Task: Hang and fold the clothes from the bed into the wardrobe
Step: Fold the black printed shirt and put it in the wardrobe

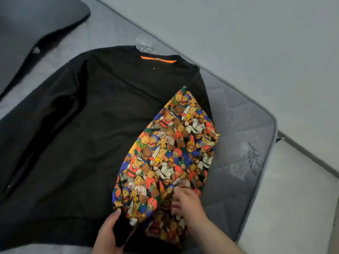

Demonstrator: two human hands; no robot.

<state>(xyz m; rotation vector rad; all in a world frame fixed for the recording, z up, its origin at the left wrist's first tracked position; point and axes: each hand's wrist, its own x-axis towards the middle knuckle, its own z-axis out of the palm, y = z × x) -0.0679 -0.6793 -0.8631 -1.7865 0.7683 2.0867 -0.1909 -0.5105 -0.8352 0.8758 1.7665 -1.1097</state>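
Note:
A black sweater (95,129) with an orange neck tape lies flat on the grey mattress (244,136), collar toward the far side. Its right sleeve (170,149) has a bright teddy-bear print and is folded inward across the body. My left hand (108,233) grips the sleeve's black cuff at the bottom, thumb on top. My right hand (187,204) pinches the printed cloth near the lower end of the sleeve. The sweater's left sleeve lies along its left side.
A dark grey pillow (33,28) lies at the top left of the bed. The mattress corner (271,123) is on the right, with pale floor (293,198) beyond it and a light wall (238,30) behind.

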